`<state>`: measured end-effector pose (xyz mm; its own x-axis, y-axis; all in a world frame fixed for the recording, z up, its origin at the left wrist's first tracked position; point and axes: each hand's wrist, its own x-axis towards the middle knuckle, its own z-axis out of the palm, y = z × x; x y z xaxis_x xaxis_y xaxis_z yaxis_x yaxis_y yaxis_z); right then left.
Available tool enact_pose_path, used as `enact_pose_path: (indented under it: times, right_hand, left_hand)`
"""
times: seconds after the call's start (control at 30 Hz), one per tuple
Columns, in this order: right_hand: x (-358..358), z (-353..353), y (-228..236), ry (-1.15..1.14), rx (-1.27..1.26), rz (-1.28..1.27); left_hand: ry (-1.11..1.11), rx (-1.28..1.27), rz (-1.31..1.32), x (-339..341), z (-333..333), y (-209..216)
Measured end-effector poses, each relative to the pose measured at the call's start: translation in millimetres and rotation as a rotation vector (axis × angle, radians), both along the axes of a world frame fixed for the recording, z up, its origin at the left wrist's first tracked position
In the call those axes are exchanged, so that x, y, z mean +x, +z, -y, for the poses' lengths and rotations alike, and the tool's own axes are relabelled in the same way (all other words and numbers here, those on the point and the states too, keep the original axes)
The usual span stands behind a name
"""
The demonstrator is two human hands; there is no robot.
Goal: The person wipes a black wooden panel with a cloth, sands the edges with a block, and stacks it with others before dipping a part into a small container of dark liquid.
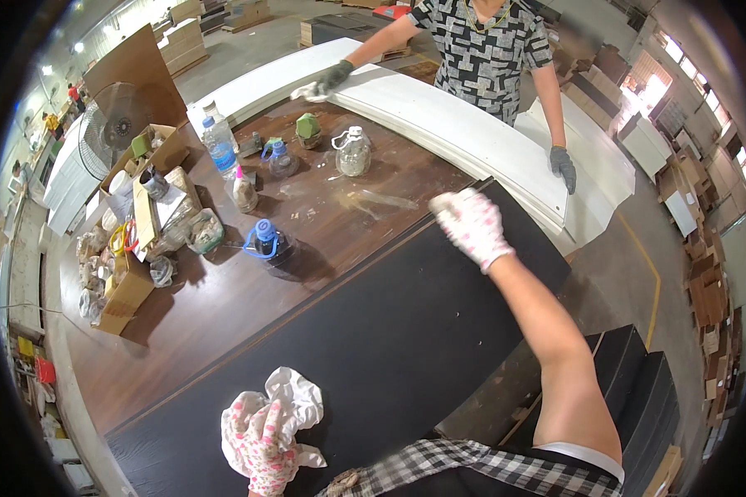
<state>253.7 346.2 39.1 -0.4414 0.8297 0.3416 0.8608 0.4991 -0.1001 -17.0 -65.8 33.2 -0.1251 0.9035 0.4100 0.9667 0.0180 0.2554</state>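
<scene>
A long black board (381, 306) lies across the brown table in front of me. My left hand (257, 447), in a white glove with pink flowers, presses a crumpled white cloth (297, 402) onto the board's near left part. My right hand (475, 228), in a similar glove with brownish fingertips, reaches to the board's far edge near its right end. Its fingers are together and curled over that edge; their undersides are hidden. Several small pale specks show on the black surface near the right.
On the brown table (182, 319) stand a blue-capped jug (267, 240), a white-capped jar (353, 153), a water bottle (220, 149) and a cluttered cardboard box (128, 294). Across it, a person in dark gloves handles a white panel (464, 124). Black boards (630, 389) are stacked at my right.
</scene>
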Motion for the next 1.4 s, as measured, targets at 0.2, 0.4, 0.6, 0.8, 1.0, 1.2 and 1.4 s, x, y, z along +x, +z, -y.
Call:
enact_pose_path:
  times: [0.2,0.4,0.6,0.8,1.0,1.2,1.4]
  right_hand:
    - [-72.5,97.2,9.5,0.428,-0.101,-0.188]
    - [39.7,19.1,-5.7,0.057,-0.059,-0.284]
    - [42.9,-1.4,-0.1,0.085,-0.071,-0.169]
    - [88.5,-65.2,-6.6,0.135,-0.037,-0.219]
    - [139.5,-121.4,-11.5,-0.206,0.039,-0.07]
    - [110.6,-99.6,-14.8,-0.222,-0.023,-0.118]
    - [43.2,-13.0,1.0,-0.089,-0.091,-0.145]
  left_hand:
    - [0.009,-0.061,0.03,0.4,8.8,-10.2]
    - [-0.105,-0.321,0.081,-12.8,15.3,-24.1]
    - [-0.032,-0.133,0.013,-2.1,-6.4,-7.7]
    - [-0.012,-0.082,-0.025,-0.6,-16.6,-2.4]
    - [-0.015,-0.036,-0.038,4.5,-23.0,0.2]
    - [0.028,-0.008,-0.03,9.9,-16.4,2.6]
    - [0.042,-0.056,0.025,3.8,-6.4,5.8]
